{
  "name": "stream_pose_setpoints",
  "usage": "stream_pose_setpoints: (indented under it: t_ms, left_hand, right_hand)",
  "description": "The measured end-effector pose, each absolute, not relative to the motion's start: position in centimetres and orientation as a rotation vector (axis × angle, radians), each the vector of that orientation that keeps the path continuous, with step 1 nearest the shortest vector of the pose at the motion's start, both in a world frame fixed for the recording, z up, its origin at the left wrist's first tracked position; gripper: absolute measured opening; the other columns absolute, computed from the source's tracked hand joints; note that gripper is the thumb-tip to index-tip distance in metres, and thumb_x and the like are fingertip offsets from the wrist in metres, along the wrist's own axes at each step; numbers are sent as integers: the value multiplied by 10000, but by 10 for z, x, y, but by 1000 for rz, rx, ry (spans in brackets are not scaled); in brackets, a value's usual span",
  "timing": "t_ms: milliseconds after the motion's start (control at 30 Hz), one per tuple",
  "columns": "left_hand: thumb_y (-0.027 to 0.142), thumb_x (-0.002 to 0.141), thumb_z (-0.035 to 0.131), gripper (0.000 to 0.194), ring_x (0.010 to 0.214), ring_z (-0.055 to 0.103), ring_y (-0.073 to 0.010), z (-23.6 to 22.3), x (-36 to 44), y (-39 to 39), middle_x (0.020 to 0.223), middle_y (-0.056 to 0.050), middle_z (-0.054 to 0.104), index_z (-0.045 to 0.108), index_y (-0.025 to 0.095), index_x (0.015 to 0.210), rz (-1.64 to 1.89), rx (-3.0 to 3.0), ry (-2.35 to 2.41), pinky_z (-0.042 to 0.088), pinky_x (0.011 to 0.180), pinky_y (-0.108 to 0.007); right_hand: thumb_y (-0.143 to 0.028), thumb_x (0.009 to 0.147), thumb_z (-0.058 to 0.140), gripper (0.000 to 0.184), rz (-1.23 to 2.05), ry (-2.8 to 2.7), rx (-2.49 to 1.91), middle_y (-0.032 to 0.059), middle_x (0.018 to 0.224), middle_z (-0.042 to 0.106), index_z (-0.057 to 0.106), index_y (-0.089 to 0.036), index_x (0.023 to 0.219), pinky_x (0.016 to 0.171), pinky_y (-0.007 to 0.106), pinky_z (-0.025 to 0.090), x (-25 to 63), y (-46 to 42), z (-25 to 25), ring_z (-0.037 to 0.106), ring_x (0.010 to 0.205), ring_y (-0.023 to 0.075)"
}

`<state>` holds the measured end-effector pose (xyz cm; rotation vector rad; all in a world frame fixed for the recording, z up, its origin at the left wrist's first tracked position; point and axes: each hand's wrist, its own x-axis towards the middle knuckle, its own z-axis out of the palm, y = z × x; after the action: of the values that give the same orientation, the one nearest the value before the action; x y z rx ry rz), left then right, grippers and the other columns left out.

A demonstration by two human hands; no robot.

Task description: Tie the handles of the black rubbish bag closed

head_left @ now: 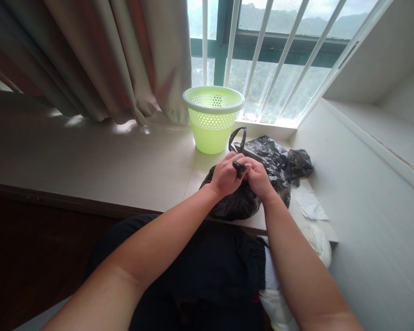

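Left hand (224, 174) is clenched around a gathered bit of plastic, with a dark tuft poking out by the fingers. Right hand (260, 178) is curled in tight against it and looks to be pinching the same stuff, though its fingertips are tucked away so I can't swear to exactly what it's got.

The thing they're on is a rounded black plastic bag (239, 205), sitting on the pale, light-toned counter (152, 170) right at the near edge. Here's the bit that matters: the bag's body lies directly below both hands, and its bunched top comes up between them. It's pretty much a round lump, so no obvious long axis, and neither hand is clearly nearer.

Off to the right there's a flat white sheet of paper or tissue (310, 204). Just behind the hands and rightward is a crumpled heap of shiny black plastic (266, 149), with a thin loop standing up on its left. Can't tell if it's separate from the bag or joined to it.

Farther back: a light green, round plastic basket with a perforated upper wall (212, 133), then a beige-brown fabric curtain (120, 55) and a barred window.

Headcount: two hands, one bag gripped, one black heap, one white sheet, one basket.
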<state>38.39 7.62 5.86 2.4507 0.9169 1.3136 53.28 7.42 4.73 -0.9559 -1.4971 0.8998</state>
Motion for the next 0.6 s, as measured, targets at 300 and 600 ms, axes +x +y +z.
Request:
stream_pose_setpoints:
  t_ms: [300, 600]
  left_hand:
    - [417, 1080, 371, 422, 1349, 465, -279, 71, 386, 71, 1424, -65, 645, 741, 316, 1256, 1276, 2579, 1127, 247, 1135, -463]
    - [512, 1088, 297, 559, 1268, 520, -272, 75, 384, 80, 1303, -104, 698, 771, 246, 1219, 1256, 2469, 1180, 276, 1124, -442]
  right_hand:
    - [-473, 925, 668, 269, 865, -1649, -935, 53, 887, 726, 740, -219, 875, 870, 394, 529, 529, 77, 40, 628, 958, 267]
    - [-387, 804, 798, 269, 981, -1802, -950, 8, 756, 674, 742, -178, 965, 731, 336, 526, 533, 70, 43, 595, 747, 204]
